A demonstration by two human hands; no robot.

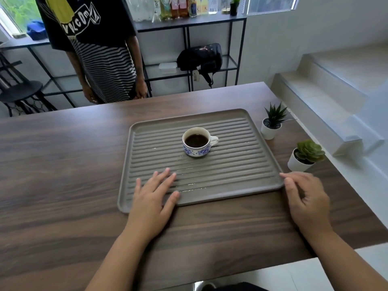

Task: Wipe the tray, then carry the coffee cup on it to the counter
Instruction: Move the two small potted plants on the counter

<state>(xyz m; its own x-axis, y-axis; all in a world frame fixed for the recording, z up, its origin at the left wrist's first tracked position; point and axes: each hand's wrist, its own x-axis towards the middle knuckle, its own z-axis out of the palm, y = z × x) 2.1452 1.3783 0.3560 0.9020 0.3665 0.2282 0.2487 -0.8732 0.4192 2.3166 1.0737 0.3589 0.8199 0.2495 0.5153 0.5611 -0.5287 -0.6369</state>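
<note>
- Far left of the frame: the dark wood table (52, 164) is bare here, and you have no cloth or wipe in view anywhere, so the wiping looks finished or set aside; which of the two I cannot tell.
- Lower left of centre: your left hand (153, 196) lies flat with its fingers spread over the near-left corner of the grey ribbed tray (241, 164). The grip is wide open and holds nothing.
- Centre: a few ribs near the tray's front edge glint as if damp, which fits a recent wipe.
- Centre, a little higher: the coffee cup (197, 141) stands upright on the tray's middle, blue-patterned, nearly full of dark coffee, handle pointing to the right of the frame.
- Lower right: your right hand (304, 194) sits at the tray's near-right corner, fingers loosely curled and touching the rim, not closed on it.
- Right edge: two small potted plants (273, 122) stand just beside the tray.
- Judgement: the cup is loaded, so lifting and carrying the tray remain; go level, the cup is full.
</note>
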